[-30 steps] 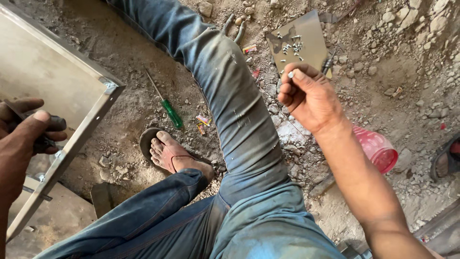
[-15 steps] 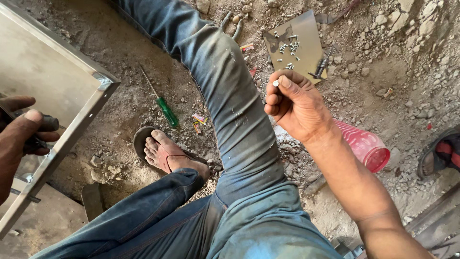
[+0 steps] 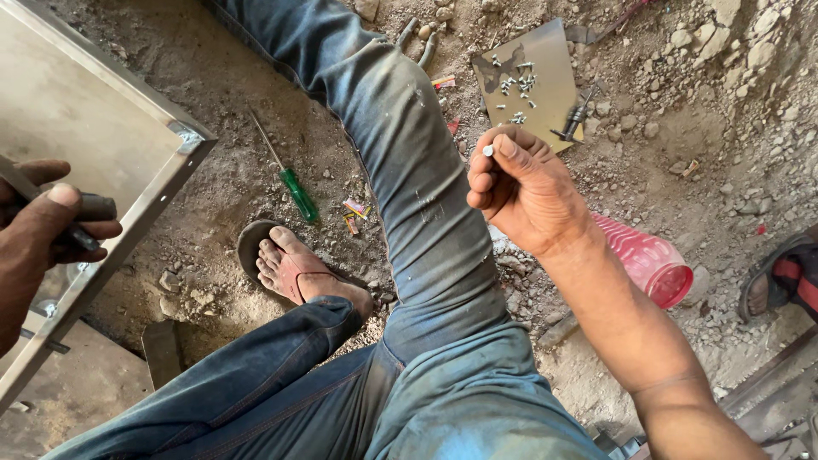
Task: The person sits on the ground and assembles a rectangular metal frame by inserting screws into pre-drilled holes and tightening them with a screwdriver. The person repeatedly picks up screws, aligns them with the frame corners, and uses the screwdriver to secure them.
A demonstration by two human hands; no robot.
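Observation:
My right hand (image 3: 524, 192) hangs over my blue-jeaned knee and pinches a small silver screw (image 3: 488, 151) between thumb and forefinger. Beyond it a flat piece of brown cardboard (image 3: 550, 106) lies on the dirt with several more screws (image 3: 515, 85) scattered on it. At the left edge my left hand (image 3: 43, 234) is closed around a dark tool handle (image 3: 89, 209), resting against the rim of a metal frame (image 3: 153, 204) with a beige panel inside.
A green-handled screwdriver (image 3: 290, 183) lies on the ground left of my leg. My sandalled foot (image 3: 294, 268) is below it. A red plastic cup (image 3: 652, 260) lies on its side at right, near another person's sandalled foot (image 3: 780, 281). Stones and rubble cover the ground.
My right hand has come back from the cardboard towards my knee, lifting the screw with it. My left hand has stayed on the tool handle at the frame.

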